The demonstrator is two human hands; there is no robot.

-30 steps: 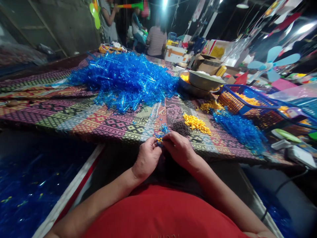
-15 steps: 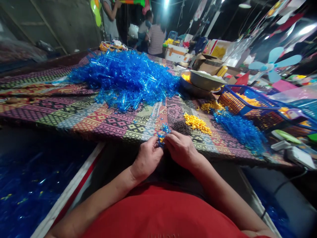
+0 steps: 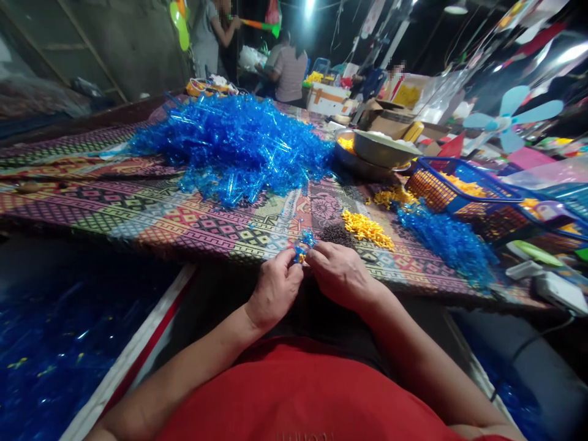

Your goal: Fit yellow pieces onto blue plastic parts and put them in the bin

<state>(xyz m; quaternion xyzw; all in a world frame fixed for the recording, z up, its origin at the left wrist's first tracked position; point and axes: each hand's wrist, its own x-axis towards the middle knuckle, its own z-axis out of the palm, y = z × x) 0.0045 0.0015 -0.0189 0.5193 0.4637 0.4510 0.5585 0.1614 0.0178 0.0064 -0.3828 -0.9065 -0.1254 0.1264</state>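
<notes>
Small blue and yellow pieces (image 3: pixel 301 252) are pinched at the table's (image 3: pixel 206 236) near edge between the fingertips of the left hand (image 3: pixel 274 288) and right hand (image 3: pixel 339 274), both forearms angled inward, dark bits (image 3: pixel 337 234) just beyond.

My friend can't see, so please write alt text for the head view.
A person's left hand and right hand hold small blue and yellow pieces at the near edge of a patterned cloth. Beyond are a large blue pile, a yellow heap, a dark heap and a blue basket.
</notes>
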